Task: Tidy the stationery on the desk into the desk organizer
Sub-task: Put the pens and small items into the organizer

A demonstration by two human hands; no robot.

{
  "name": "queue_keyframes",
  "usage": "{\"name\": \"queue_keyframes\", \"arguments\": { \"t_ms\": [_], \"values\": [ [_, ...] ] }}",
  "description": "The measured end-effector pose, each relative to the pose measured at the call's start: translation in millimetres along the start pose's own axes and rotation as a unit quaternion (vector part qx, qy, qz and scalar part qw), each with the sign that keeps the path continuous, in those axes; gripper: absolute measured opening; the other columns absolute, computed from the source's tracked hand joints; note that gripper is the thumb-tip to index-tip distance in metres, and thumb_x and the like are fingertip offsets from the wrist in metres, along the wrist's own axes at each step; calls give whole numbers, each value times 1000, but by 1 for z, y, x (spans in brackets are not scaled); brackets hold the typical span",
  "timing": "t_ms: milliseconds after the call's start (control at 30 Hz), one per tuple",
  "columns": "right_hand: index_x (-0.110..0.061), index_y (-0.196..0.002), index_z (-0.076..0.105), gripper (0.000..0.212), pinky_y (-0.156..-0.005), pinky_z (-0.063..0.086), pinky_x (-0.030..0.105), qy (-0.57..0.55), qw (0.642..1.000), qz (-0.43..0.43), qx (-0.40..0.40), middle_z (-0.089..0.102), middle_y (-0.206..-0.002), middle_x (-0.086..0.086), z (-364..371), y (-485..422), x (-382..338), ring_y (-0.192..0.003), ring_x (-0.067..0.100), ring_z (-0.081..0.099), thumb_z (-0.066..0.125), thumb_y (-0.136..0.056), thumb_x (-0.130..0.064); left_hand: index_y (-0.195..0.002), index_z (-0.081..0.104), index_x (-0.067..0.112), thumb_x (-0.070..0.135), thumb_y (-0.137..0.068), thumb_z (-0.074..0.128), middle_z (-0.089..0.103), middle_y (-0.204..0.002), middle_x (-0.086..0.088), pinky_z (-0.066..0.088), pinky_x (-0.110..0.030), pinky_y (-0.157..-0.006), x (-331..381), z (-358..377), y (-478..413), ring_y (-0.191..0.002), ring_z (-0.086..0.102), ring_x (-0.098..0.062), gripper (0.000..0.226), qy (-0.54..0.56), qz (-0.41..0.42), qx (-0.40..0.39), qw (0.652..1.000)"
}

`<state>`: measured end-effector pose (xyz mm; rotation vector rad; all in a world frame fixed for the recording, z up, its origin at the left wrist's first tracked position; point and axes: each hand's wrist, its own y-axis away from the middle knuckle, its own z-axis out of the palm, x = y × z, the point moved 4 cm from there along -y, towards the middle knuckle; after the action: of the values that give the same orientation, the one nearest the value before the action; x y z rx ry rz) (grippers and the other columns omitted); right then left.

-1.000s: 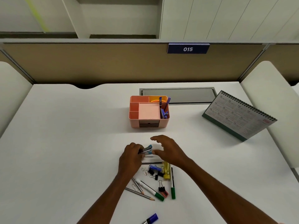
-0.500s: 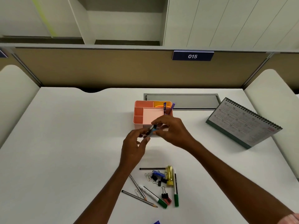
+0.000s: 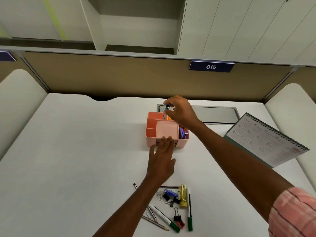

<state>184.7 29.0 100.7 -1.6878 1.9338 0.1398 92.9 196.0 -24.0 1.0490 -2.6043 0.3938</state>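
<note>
Right hand (image 3: 182, 112) pinches a blue stapler (image 3: 167, 107) over the organizer (image 3: 151, 143); left hand (image 3: 162, 159), having let go, presses its front, fingers straight.

The desk organizer (image 3: 151, 142) was set on the desk (image 3: 77, 151), just before a cable hatch (image 3: 217, 113), with a calendar (image 3: 266, 142) stood to its right. Markers (image 3: 189, 218), pencils (image 3: 154, 223) and clips (image 3: 178, 218) were scattered nearer the person. The left hand (image 3: 161, 158) was laid against the organizer's front; the right hand (image 3: 181, 110), a small item (image 3: 167, 107) pinched in it, was held above the rear compartments.

We've got a white desk (image 3: 68, 151): pink plastic organizer box (image 3: 182, 143) at 12 o'clock, spiral-bound calendar (image 3: 266, 142) at 2, loose markers, pencils and binder clips (image 3: 171, 195) at 6.
</note>
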Motion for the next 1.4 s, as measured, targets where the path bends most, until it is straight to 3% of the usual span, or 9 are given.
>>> {"name": "queue_keyframes", "arguments": {
  "t_ms": [167, 333, 533, 633, 767, 967, 1100, 1267, 1400],
  "values": [
    [-19, -106, 78, 26, -75, 59, 40, 54, 996, 7, -72, 68, -109, 4, 21, -14, 6, -91, 20, 65, 82, -81, -13, -164, 15, 19, 43, -94, 64, 10, -173, -2, 28, -59, -122, -1, 11, 2, -159, 10, -22, 88, -18, 0, -13, 1000],
    [-19, -104, 80, 18, -75, 57, 35, 111, 984, -16, -140, 67, -108, 4, 38, -22, 11, -95, 21, 64, 79, -86, -15, -164, 16, 19, 44, -92, 67, 10, -173, -2, 30, -59, -121, -3, 13, 0, -159, 12, -22, 92, -24, -12, -24, 999],
    [-21, -110, 78, 22, -70, 43, 30, 218, 946, -79, -227, 63, -114, 5, 49, -29, 14, -104, 23, 61, 79, -88, -26, -166, 3, 23, 42, -98, 59, -8, -173, 4, 17, -58, -124, -4, 13, 0, -159, -5, -16, 89, -14, -20, -58, 998],
    [-26, -117, 75, 26, -75, 45, 30, 277, 923, -117, -242, 60, -119, 5, 50, -29, 12, -109, 23, 57, 74, -92, -35, -166, 3, 23, 42, -99, 58, -9, -173, 4, 16, -58, -124, -5, 13, 0, -159, -7, -16, 89, -14, -22, -64, 998],
    [-33, -127, 68, 40, -92, 49, 38, 322, 897, -120, -277, 54, -130, 6, 54, -31, 13, -121, 24, 51, 64, -94, -55, -165, 7, 22, 42, -97, 62, -3, -173, 2, 22, -59, -122, -5, 15, 0, -159, -2, -18, 90, -22, -24, -56, 998],
    [-36, -138, 61, 51, -115, 32, 51, 297, 888, -61, -347, 35, -162, 8, 57, -29, 20, -149, 31, 30, 54, -95, -64, -165, 12, 21, 43, -95, 66, 3, -173, 1, 24, -60, -121, -5, 13, -1, -159, 3, -19, 91, 5, -32, -50, 998],
    [-40, -142, 56, 56, -118, 25, 52, 267, 899, -47, -345, 31, -165, 8, 54, -26, 16, -152, 32, 25, 50, -95, -69, -165, 10, 22, 39, -101, 56, -1, -173, 4, 11, -56, -128, -2, 3, -3, -159, -4, -15, 81, 69, -24, -66, 995],
    [-40, -143, 55, 59, -118, 24, 53, 262, 903, -50, -337, 30, -165, 9, 50, -23, 12, -153, 32, 24, 47, -94, -72, -163, 27, 22, 36, -102, 57, 15, -172, 5, 15, -53, -129, -6, -9, -4, -159, 7, -14, 69, 115, -3, -19, 993],
    [-40, -145, 52, 60, -118, 23, 54, 256, 905, -50, -336, 29, -166, 9, 48, -19, 13, -153, 32, 23, 47, -94, -72, -160, 36, 23, 37, -103, 56, 25, -169, 6, 20, -48, -129, -10, -20, 3, -158, 16, -12, 62, 196, -37, 14, 980]
  ]
}}
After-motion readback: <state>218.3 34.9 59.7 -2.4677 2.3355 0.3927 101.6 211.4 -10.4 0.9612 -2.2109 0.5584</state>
